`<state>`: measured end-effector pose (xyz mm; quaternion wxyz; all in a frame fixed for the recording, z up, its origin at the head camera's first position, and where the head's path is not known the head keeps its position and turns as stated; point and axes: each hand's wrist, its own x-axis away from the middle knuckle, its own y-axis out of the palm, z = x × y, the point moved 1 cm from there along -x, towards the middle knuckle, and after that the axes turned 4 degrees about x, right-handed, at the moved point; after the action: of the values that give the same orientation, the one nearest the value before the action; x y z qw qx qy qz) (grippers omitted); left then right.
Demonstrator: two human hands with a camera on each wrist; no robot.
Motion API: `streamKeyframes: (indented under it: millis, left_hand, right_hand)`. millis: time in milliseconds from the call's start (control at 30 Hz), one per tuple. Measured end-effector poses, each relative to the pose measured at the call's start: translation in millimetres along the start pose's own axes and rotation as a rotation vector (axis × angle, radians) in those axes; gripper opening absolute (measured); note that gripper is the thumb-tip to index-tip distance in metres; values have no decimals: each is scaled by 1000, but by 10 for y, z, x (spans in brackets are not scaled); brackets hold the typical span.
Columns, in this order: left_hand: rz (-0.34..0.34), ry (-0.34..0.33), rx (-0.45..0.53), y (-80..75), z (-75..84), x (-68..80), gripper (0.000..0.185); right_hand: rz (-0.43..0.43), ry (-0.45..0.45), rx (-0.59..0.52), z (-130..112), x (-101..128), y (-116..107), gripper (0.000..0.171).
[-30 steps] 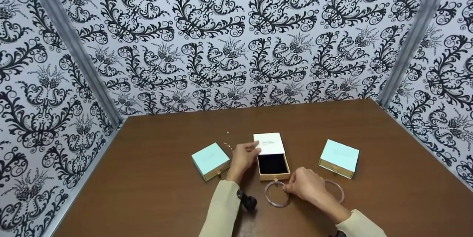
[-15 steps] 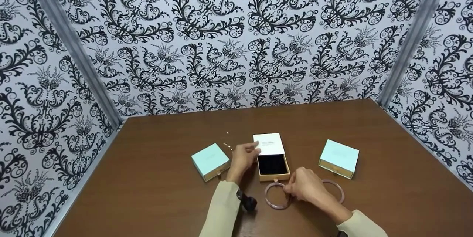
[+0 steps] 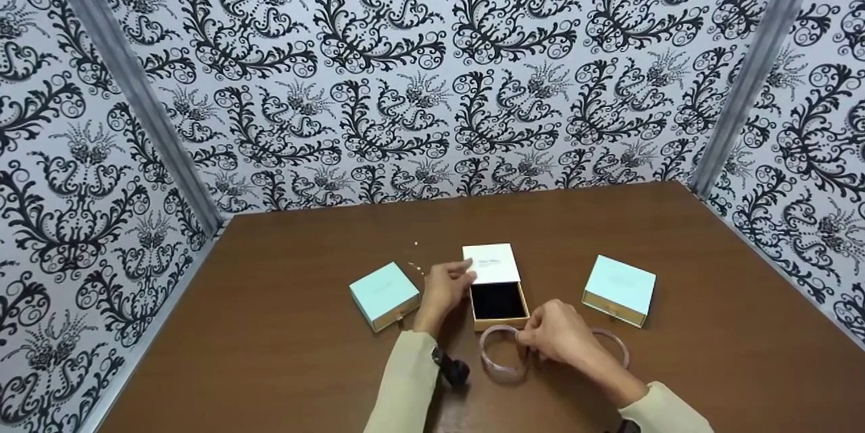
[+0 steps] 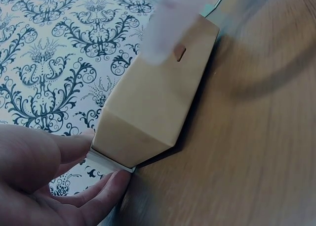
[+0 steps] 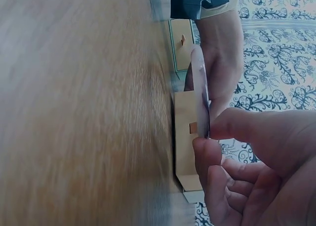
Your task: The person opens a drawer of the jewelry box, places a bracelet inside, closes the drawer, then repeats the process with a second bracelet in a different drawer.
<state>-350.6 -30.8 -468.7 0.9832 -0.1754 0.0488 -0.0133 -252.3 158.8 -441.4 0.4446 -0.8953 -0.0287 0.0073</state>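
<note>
In the head view my left hand (image 3: 446,288) holds the left side of a white drawer box (image 3: 492,264) at its sleeve. The box's drawer is pulled out toward me and shows a black lining (image 3: 497,300). My right hand (image 3: 557,333) pinches the right edge of a pale lilac bangle (image 3: 486,354) between thumb and fingers. That bangle is tilted just above the table, in front of the drawer. In the right wrist view the bangle (image 5: 199,82) appears edge-on at the fingertips. A second bangle (image 3: 623,350) lies right of my right hand, partly hidden by it.
One mint-green box (image 3: 385,291) stands left of my left hand, another (image 3: 620,286) at the right; both are closed. Small pale bits (image 3: 416,266) lie behind my left hand on the brown table (image 3: 284,325). Patterned panels (image 3: 378,82) border the table's back and sides.
The bangle in my right hand has risen slightly from the table and tilted, shifting a little toward the drawer. My left hand and the boxes have stayed in place.
</note>
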Motion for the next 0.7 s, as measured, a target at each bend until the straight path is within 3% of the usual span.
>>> streamKeyframes:
  millis: [233, 700]
  left_hand:
    - [1, 14, 5, -5, -11, -9, 29]
    - [0, 37, 16, -22, 0, 15, 30]
  right_hand:
    - [15, -39, -15, -23, 2, -37, 23]
    - [64, 82, -32, -41, -137, -49, 19]
